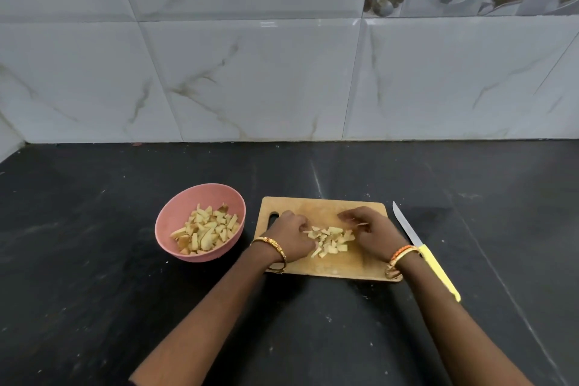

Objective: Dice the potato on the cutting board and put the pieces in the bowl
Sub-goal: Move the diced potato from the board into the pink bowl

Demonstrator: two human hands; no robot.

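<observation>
left hand [291, 236]: fingers curled, cupped against left side of potato pieces [330, 241], touching them
right hand [371, 230]: fingers bent inward at right side of the pile; cannot tell whether it holds a piece
potato pieces: pale yellow chunks, irregular, heaped mid cutting board [326, 205]
cutting board: wood, rectangular, rounded corners, handle slot at left
bowl [175, 219]: pink, round, matte, left of board, apart; holds more diced potato
knife [423, 249]: steel blade, yellow handle, on counter just right of board
counter [94, 260]: black stone, scuffed
</observation>
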